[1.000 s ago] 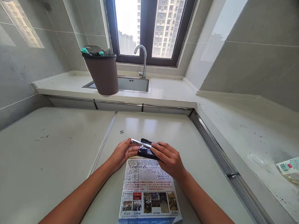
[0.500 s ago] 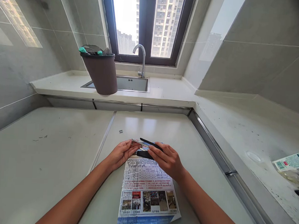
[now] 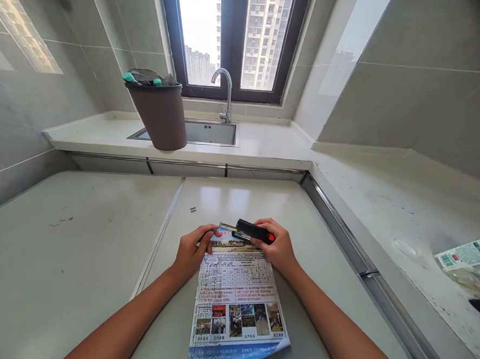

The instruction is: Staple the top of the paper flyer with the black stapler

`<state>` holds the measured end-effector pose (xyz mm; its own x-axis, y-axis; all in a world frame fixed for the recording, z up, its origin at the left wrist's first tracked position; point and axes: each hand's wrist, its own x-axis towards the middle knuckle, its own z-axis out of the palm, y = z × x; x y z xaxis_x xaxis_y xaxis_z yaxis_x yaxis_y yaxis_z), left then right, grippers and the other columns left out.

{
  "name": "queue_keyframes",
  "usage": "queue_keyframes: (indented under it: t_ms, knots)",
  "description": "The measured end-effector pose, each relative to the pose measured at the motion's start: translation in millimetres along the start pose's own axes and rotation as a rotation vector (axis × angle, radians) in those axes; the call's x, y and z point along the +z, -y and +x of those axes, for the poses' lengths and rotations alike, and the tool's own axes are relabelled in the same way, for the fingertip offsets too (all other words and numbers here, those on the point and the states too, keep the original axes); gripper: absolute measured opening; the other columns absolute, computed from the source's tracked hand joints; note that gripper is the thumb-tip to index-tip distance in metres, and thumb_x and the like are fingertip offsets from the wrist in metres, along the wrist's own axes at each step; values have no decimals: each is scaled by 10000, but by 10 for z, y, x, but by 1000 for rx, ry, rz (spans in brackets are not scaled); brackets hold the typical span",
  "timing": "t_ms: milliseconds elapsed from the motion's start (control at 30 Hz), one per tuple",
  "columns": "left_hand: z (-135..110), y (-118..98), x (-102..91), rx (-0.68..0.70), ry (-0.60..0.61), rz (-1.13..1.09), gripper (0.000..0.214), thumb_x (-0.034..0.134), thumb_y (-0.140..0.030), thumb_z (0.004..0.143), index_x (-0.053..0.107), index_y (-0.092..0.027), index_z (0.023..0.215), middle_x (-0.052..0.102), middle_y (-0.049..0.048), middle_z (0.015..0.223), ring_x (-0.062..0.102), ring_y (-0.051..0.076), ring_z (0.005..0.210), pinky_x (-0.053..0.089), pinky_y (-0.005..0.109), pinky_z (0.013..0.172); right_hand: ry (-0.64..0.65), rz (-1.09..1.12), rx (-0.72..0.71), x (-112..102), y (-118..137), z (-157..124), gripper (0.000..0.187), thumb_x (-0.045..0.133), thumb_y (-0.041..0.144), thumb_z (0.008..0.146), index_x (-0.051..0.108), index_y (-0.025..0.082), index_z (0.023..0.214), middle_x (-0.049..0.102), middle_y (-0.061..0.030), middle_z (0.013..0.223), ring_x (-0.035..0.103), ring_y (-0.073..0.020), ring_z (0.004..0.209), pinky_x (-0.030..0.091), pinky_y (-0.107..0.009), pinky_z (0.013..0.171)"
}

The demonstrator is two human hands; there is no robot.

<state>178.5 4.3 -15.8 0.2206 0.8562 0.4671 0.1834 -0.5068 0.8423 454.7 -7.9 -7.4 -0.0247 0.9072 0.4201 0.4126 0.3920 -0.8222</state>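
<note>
My right hand [image 3: 274,244] is closed around a black stapler [image 3: 255,231] with a red-orange patch at its end. The stapler is opened up, its metal magazine [image 3: 228,226] pointing left toward my other hand. My left hand [image 3: 193,247] has thumb and fingertips pressed together just left of the magazine's tip; what they pinch is too small to make out. Beneath both hands lies a printed leaflet [image 3: 241,293], its left side crossed by many short metallic lines that look like staples. Beyond my left hand rest small staple strips [image 3: 193,209] on the table.
The white table [image 3: 76,256] has a seam left of the leaflet. Behind it, a brown bin [image 3: 158,117] stands by the sink [image 3: 210,133] and faucet [image 3: 228,95]. A green-and-white carton [image 3: 469,252] lies on the right counter [image 3: 385,194].
My right hand has turned the stapler so its black body shows from the side. My left hand has drawn slightly away from the magazine's tip, its fingers now pinched.
</note>
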Motion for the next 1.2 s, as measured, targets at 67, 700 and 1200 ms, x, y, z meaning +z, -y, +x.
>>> queue_keyframes:
  t_ms: [67,700,1200]
  knots:
    - [-16,3,-1,82,47,69,193,579,-282,1062,729,-202,1154,796,8,909,605,57,499,544,195,551,81,66,15,21,0,-6,146,821,241,774,752,209,899,737,-73,1108,707,-239,966,545,-357,841]
    - [-12,19,43,470,284,360,88,630,-249,1042,693,-188,1052,802,16,883,732,117,677,519,219,638,212,-133,-144,84,23,-47,307,778,308,897,684,243,1182,670,-106,1238,620,-292,1155,516,-458,990]
    - [-55,-102,103,388,365,208,189,575,-307,1066,707,-203,980,758,5,750,687,117,628,503,221,618,190,-195,-761,253,297,-229,280,601,133,1011,683,264,1244,761,-78,1048,661,-213,860,538,-380,762]
